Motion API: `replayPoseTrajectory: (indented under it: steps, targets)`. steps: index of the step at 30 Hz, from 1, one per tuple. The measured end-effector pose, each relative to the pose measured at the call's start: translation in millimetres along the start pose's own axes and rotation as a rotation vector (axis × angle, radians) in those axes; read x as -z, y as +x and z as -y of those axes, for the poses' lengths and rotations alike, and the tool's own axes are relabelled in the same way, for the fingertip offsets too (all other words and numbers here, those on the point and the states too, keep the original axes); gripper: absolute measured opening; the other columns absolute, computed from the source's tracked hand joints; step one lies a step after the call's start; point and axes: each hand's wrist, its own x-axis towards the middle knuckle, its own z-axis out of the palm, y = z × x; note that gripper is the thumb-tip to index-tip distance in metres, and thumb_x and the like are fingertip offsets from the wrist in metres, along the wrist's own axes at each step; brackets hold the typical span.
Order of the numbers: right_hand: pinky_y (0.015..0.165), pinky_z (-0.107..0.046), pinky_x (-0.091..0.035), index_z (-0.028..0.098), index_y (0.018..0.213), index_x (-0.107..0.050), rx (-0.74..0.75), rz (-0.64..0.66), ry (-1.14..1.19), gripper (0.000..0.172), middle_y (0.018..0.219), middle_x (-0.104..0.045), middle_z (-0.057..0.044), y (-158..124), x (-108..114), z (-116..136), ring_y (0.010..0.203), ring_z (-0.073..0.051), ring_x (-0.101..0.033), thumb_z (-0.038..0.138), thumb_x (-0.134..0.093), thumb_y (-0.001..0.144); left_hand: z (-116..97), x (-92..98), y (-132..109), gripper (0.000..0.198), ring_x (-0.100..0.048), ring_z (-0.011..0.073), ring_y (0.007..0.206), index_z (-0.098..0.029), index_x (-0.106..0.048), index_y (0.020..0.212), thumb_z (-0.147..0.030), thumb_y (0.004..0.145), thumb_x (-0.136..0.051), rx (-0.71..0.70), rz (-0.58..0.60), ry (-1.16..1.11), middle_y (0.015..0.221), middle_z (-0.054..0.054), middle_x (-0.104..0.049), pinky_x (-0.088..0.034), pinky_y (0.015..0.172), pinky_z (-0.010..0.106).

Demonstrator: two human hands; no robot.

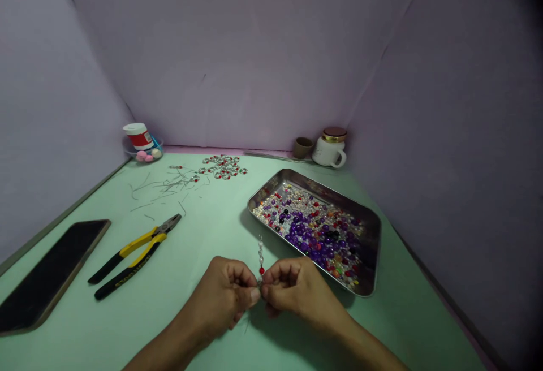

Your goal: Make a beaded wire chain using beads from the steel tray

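Between my two hands a short beaded wire (261, 257) points away from me, with several clear beads and one red bead on it. My left hand (231, 292) pinches its near end between thumb and forefinger. Close against it, my right hand (291, 287) pinches the same end from the other side. The fingertips almost meet and hide the lower part of the wire. Just beyond my right hand lies a metal tray (377, 258) holding loose purple, clear, red and black beads. Pliers (146, 249) with yellow and black handles rest to the left of my left hand.
A dark phone-like slab (51, 275) lies at the left edge. Cut wires (169, 184) and finished-looking beaded rings (224, 167) are spread farther back. A small brown cup (302, 148) and a lidded white mug (328, 149) stand at the back; a bowl with a white-and-red container (139, 138) sits back left.
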Motion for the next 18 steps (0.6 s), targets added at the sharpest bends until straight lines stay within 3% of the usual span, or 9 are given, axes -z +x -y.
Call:
replayPoseTrajectory:
  steps: [13,18]
  targets:
    - [0.042,-0.020,-0.042,0.011,0.058,-0.060,-0.049,0.097,0.258,0.013,0.045,-0.055,0.004,2.0,4.4,-4.2,0.038,-0.007,-0.051,0.020,-0.069,0.056,14.7,0.5,7.3,0.015,-0.029,0.0026,0.028,-0.014,-0.051,0.056,-0.025,0.057,-0.062,-0.101,0.059,-0.235,0.035,-0.008,-0.042,-0.020,0.030,0.016]
    - [0.046,-0.023,-0.047,0.011,0.072,-0.061,0.053,0.065,0.230,0.022,0.056,-0.057,0.001,4.2,7.3,-4.4,0.049,-0.010,-0.055,0.026,-0.071,0.059,13.1,-4.4,8.5,0.022,-0.021,0.0006,0.027,-0.015,-0.046,0.055,-0.028,0.056,-0.064,-0.106,0.083,-0.343,0.032,-0.011,-0.035,-0.011,0.029,0.015]
